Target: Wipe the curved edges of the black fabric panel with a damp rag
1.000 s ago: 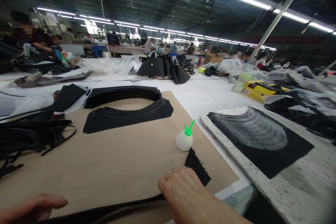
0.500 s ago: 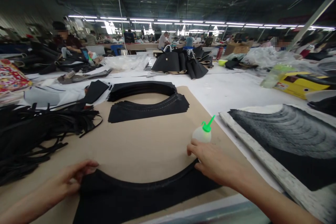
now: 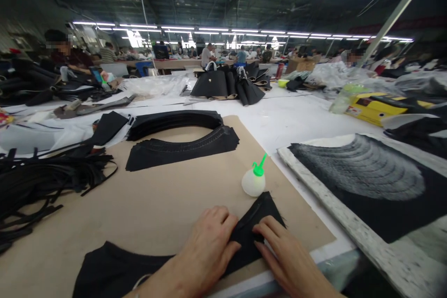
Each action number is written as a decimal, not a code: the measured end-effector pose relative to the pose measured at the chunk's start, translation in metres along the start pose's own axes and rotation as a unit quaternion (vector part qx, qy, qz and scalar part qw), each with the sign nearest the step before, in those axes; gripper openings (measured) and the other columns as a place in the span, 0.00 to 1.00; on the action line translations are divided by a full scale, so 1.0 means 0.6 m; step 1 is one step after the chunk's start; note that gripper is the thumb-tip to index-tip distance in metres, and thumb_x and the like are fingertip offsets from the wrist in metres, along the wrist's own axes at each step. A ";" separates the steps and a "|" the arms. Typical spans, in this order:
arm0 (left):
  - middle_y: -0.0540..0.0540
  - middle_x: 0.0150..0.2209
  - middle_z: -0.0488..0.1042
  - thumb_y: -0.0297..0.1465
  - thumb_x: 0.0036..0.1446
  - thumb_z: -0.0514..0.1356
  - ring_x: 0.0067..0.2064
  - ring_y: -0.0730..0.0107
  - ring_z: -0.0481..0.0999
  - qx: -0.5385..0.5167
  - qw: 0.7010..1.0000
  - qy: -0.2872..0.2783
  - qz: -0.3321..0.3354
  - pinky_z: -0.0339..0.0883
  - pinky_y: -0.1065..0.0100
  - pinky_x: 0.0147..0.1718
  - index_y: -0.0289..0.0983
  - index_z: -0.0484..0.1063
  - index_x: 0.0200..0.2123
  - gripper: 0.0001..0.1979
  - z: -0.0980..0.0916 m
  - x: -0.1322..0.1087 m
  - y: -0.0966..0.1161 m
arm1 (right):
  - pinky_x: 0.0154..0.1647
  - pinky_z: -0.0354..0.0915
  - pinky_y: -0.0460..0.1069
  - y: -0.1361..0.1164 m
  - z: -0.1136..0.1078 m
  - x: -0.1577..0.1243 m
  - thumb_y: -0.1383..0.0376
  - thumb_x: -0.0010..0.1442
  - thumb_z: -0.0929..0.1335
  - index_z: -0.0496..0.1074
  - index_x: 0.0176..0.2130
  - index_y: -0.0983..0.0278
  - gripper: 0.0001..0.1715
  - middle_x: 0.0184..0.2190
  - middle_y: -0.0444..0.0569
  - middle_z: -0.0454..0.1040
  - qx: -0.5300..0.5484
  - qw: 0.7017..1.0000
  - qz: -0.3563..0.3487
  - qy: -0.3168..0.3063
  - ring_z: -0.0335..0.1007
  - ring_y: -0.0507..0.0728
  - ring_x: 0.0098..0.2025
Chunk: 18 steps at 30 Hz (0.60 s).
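Note:
A curved black fabric piece (image 3: 115, 267) lies along the near edge of the brown board, its right end by the bottle. My left hand (image 3: 209, 240) reaches across it, fingers curled and thumb bent against the curved edge. My right hand (image 3: 288, 253) has its thumb and fingers closed on the cloth near the right end; the fingertips partly hide what they pinch. Just beyond stands a round white squeeze bottle (image 3: 253, 182) with a green nozzle, touched by neither hand. Farther back on the board rests a stack of similar curved black pieces (image 3: 183, 149).
Black straps (image 3: 66, 172) lie heaped at the left. On the right, a speckled slab (image 3: 335, 214) bears black pieces with greyish, overlapping edges. A yellow box (image 3: 373, 108) and black bag parts (image 3: 223, 84) sit farther back. Other people work in the background.
My left hand has moved from the piece's left end over to its right part. My right hand has come down and nearer, away from the bottle. The view has turned slightly right.

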<state>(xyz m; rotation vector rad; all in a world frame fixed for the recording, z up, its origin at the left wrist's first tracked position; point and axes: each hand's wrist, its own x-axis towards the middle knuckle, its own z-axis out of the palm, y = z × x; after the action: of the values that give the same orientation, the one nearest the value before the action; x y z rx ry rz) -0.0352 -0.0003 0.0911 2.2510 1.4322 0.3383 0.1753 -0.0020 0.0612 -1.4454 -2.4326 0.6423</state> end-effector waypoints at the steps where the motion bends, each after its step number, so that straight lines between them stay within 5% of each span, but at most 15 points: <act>1: 0.46 0.45 0.71 0.26 0.58 0.59 0.47 0.59 0.68 0.013 1.000 -0.008 0.004 0.63 0.60 0.48 0.40 0.69 0.42 0.08 0.007 0.012 0.005 | 0.46 0.67 0.54 0.002 0.004 -0.002 0.71 0.66 0.58 0.67 0.47 0.62 0.14 0.45 0.52 0.68 0.000 1.000 -0.006 0.009 0.70 0.58 0.45; 11: 0.46 0.41 0.75 0.19 0.59 0.50 0.46 0.63 0.72 -0.054 0.996 0.026 -0.065 0.64 0.65 0.46 0.39 0.72 0.42 0.15 0.026 0.059 -0.003 | 0.48 0.69 0.53 0.021 0.010 -0.016 0.70 0.65 0.60 0.66 0.54 0.61 0.18 0.48 0.52 0.70 -0.017 0.999 -0.032 0.038 0.71 0.58 0.47; 18: 0.46 0.39 0.75 0.17 0.56 0.50 0.45 0.63 0.72 -0.054 0.992 0.036 -0.110 0.64 0.65 0.44 0.38 0.72 0.39 0.16 0.020 0.076 0.001 | 0.35 0.73 0.52 0.039 0.011 0.002 0.66 0.68 0.59 0.59 0.64 0.63 0.27 0.48 0.56 0.72 -0.130 0.987 0.077 0.046 0.77 0.59 0.36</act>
<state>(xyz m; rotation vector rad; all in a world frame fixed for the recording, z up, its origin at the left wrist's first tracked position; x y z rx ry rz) -0.0099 0.0379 0.0796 1.9900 1.6403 0.4192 0.1901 0.0074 0.0440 -1.7341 -2.4206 0.2865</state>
